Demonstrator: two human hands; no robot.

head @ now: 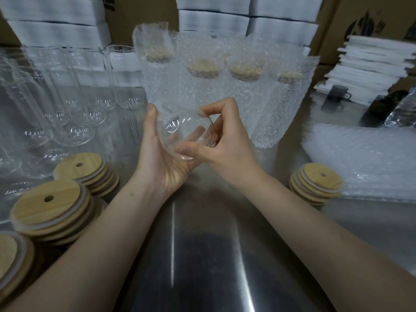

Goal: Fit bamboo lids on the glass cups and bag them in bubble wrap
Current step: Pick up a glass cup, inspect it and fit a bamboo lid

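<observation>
Above the middle of the steel table [202, 255], you hold one glass cup [180, 129] between both hands, clear of the surface and tipped so that its open mouth faces you. Your left hand [164, 163] cradles it from the left and underneath, thumb raised along the left wall and fingers curled round the far side, seen through the glass. Your right hand [227, 140] meets it from the right, with the forefinger bent over the rim at the upper right and the thumb pressed on the near rim, so the two hands are together on the same cup. No lid sits on it. To the far left stands a crowd of bare glass cups [74, 93], upright and close together. Near left, stacks of bamboo lids [49, 206] rest on the table, each lid with a small hole and a pale ring beneath; a shorter lid stack [317, 183] sits near right, just beside a flat pile of bubble wrap bags [364, 158]. Just beyond your hands, a row of bagged cups [225, 91] stands upright, their bamboo tops showing dimly through the wrap. Farther right lie white foam sheets [369, 64] with a dark mug [337, 93] in front, and cardboard boxes [337, 19] rise behind.
</observation>
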